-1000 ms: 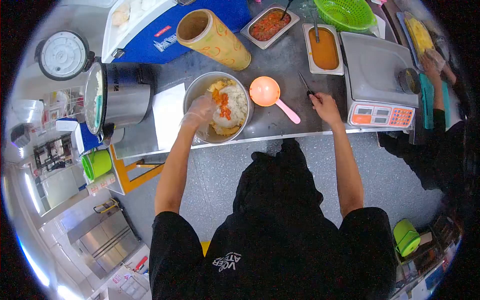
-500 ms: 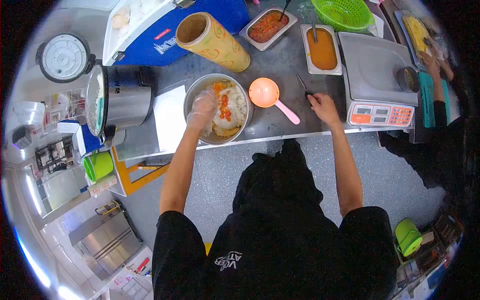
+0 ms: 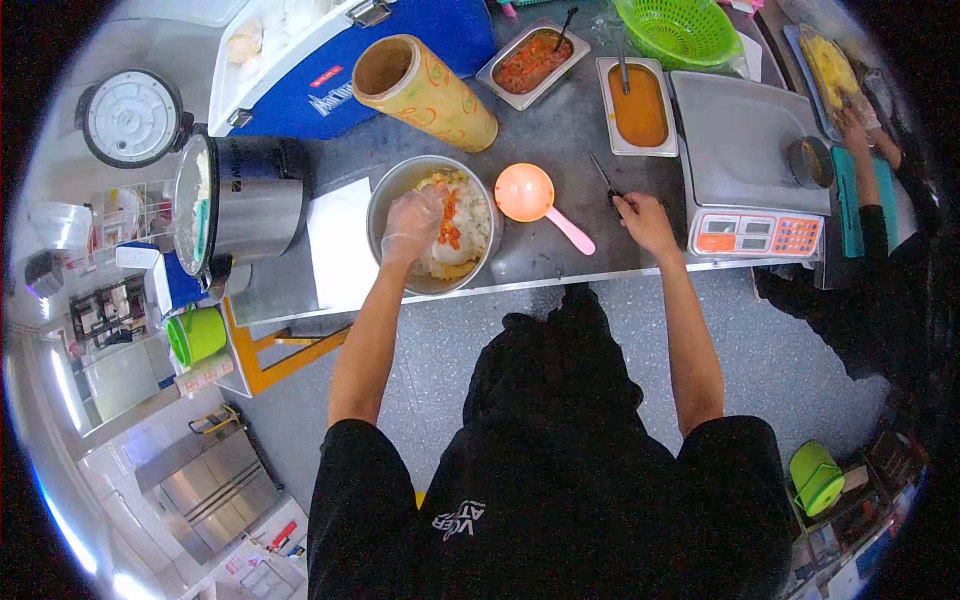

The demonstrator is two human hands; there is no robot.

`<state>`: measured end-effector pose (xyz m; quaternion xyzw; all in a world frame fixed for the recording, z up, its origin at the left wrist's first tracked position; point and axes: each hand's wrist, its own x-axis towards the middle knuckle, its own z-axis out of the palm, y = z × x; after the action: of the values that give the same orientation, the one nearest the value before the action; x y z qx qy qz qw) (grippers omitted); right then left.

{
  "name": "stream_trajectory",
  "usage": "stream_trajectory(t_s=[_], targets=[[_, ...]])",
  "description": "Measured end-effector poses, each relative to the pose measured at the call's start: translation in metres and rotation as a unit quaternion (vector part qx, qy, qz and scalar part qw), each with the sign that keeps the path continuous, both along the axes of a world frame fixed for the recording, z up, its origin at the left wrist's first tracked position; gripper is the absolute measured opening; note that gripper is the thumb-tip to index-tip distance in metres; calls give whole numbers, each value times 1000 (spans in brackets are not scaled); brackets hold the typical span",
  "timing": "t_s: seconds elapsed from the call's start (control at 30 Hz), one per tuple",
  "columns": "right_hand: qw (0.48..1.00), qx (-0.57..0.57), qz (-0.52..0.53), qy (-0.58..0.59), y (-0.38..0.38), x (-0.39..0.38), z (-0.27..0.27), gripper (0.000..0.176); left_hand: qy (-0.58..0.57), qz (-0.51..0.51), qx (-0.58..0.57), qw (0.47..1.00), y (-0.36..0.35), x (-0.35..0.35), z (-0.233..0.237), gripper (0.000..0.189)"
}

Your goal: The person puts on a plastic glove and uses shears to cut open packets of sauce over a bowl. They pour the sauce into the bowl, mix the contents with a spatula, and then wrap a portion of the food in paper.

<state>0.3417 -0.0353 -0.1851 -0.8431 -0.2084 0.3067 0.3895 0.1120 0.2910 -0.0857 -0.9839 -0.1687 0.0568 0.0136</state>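
My left hand (image 3: pixel 413 222), in a clear plastic glove, is inside a round metal bowl (image 3: pixel 376 196) at its left side. Its fingers curl down at the food, and what they hold is hidden. White rice (image 3: pixel 472 222) fills much of the bowl, with chopped orange-red pieces (image 3: pixel 450 225) on top and yellowish food around the edge. Bare and low over the counter, my right hand (image 3: pixel 645 222) closes round the handle of a black-handled tool with a narrow pointed blade (image 3: pixel 602 172). Between bowl and right hand lies an orange scoop (image 3: pixel 525 192) with a pink handle.
Behind stand a patterned cardboard roll (image 3: pixel 440 100), a tray of red sauce (image 3: pixel 540 62), a tray of orange sauce (image 3: pixel 640 108) and a green basket (image 3: pixel 680 35). A scale (image 3: pixel 750 150) is at right, a rice cooker (image 3: pixel 250 195) at left. Another person's hands (image 3: pixel 862 125) work far right.
My left hand has shifted slightly right and down in the bowl, covering more of the food beside the red pieces. My right hand keeps its hold on the black-handled tool.
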Motion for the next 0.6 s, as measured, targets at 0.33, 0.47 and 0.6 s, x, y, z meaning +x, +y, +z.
stream_trajectory(t_s=[0.33,0.47,0.6], targets=[[978,-104,22,-180,3,-16,22,33,-85,32,-32,995,0,1,-3,34],[973,-93,5,-212,1,-22,25,29,-65,108,-59,990,-8,1,8,36],[972,-77,14,-221,2,-27,39,27,-70,105,-74,989,1,-7,-9,42]])
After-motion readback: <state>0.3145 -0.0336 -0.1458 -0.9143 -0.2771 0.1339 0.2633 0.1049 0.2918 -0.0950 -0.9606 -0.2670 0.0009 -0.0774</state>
